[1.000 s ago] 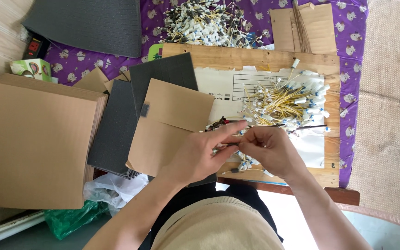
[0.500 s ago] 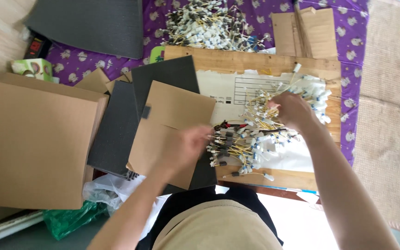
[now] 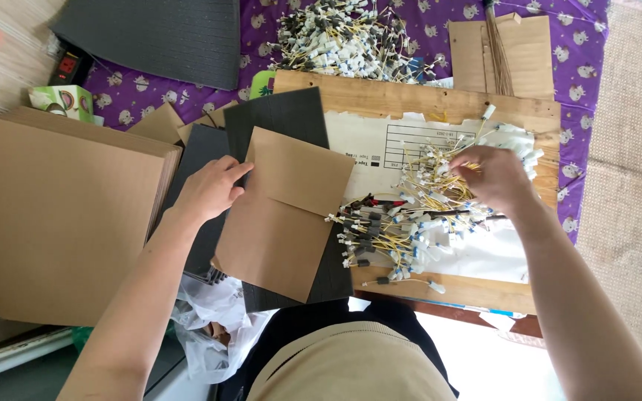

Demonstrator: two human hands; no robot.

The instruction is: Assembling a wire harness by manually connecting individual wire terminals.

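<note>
My left hand (image 3: 210, 189) rests with spread fingers on the left edge of a brown cardboard sheet (image 3: 284, 212) that lies over dark grey foam sheets (image 3: 276, 119). My right hand (image 3: 495, 177) reaches into a loose heap of short yellow wires with white and black connectors (image 3: 417, 215), its fingers curled among them. The wires lie on white paper (image 3: 380, 145) on a wooden board (image 3: 410, 96). I cannot tell whether the right fingers pinch a wire.
A big stack of brown cardboard (image 3: 61, 215) lies at the left. Another pile of wired connectors (image 3: 343, 41) sits on the purple patterned cloth (image 3: 574, 44) behind the board. A small green box (image 3: 61, 100), more cardboard pieces (image 3: 507, 48) and a crumpled plastic bag (image 3: 209, 319) lie around.
Both hands were together over the wires a second ago. The left hand has moved left onto the cardboard sheet; the right hand has gone right into the wire heap.
</note>
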